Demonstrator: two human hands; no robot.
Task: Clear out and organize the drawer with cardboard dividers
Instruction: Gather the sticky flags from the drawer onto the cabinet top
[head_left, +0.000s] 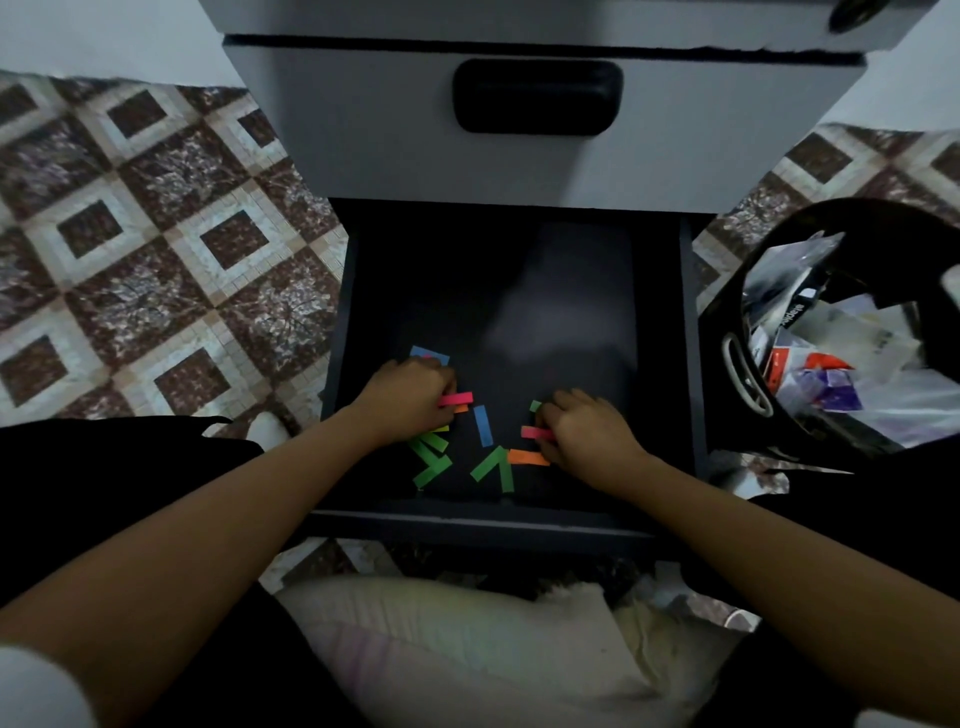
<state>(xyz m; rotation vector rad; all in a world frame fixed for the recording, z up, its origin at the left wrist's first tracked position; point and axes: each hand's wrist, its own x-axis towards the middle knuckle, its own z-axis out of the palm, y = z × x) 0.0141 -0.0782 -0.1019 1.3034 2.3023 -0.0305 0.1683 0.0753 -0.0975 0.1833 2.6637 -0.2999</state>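
Basically the drawer (571, 312) looks near empty: left hand (410, 395) has its grip pinched on a pink strip (457, 399), right hand (587, 431) on a second pink strip (535, 432), loose coloured strips (431, 457) left at lower centre, and no dividers in yet.

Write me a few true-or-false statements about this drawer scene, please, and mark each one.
1. The left hand and the right hand are both inside the open drawer. True.
2. The left hand is empty. False: it grips a pink strip, and the right hand pinches a second pink strip.
3. Green strips lie loose on the drawer floor. True.
4. The black bin beside the drawer is empty. False: it holds wrappers and paper.
5. Cardboard dividers are fitted in the drawer. False: none show, only loose coloured strips.
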